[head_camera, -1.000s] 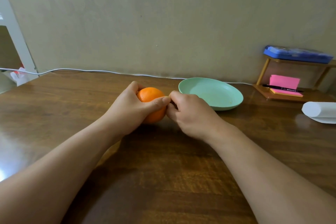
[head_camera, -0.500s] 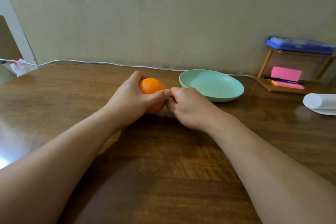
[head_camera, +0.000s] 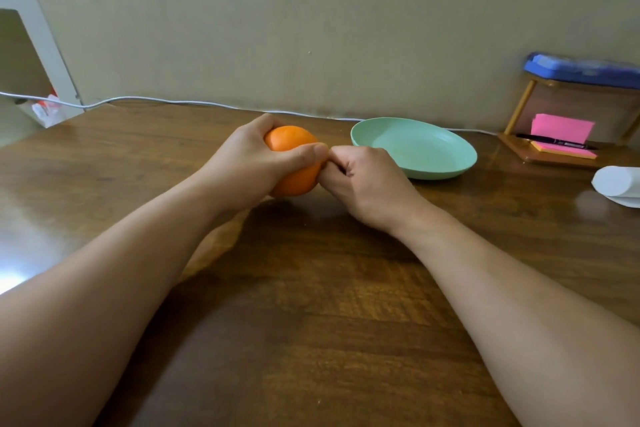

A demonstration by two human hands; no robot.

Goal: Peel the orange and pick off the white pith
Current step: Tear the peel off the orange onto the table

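Evidently the left hand (head_camera: 249, 163) is wrapping around the orange (head_camera: 294, 182), bracing it low at the table's (head_camera: 311, 322) middle so the right hand (head_camera: 367, 180), fingers curled against the fruit's right side, is likely starting the peel. Whether it is actually pinching skin cannot be told. A green plate (head_camera: 464, 163) is waiting just right, probably for scraps.

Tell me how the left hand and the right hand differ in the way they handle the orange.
The left hand wraps round the orange, thumb laid across its near side; the right hand only meets its right side with curled fingertips. The left hand covers much of the fruit; the right hand covers almost none. Both touch the orange, whose visible peel looks unbroken.
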